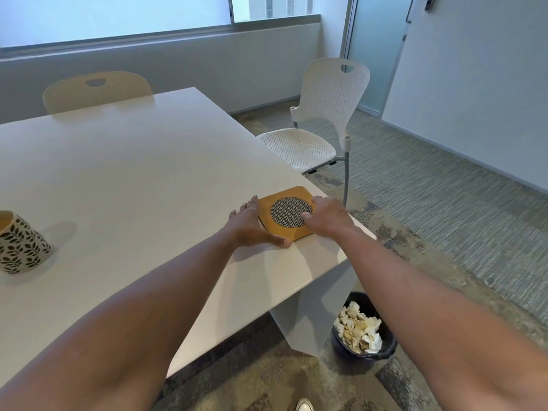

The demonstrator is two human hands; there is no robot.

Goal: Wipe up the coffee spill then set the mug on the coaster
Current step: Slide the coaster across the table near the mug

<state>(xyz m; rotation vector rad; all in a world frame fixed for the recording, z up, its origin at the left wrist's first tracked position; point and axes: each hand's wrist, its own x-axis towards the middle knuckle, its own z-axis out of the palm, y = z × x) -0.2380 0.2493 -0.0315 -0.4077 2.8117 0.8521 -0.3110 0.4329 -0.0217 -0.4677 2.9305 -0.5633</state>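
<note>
Spreading our fingers flat, we lay our left hand (252, 225) against the left side of the coaster (289, 213), the fingers straight and slightly apart along its edge and the thumb stretched along the tabletop to touch its near corner. Our right hand (326, 216) comes from the other side, its fingers curled over the coaster's right edge, with one fingertip resting on the dark woven disc set in the middle of the wooden square. We cannot tell how firmly either hand bears on it. The coaster lies flat on the white table (133, 173), close to the right edge and near the front right corner. The mug (19, 243), cream with a dark leaf pattern, stands upright well apart from the coaster, far over at the left edge of our view. Beyond the right edge of the table stands a white perforated chair (323, 114), and another chair back (98, 90) shows past the far edge. On the floor below the near corner sits a dark bin (363, 333) filled with crumpled paper towels
</note>
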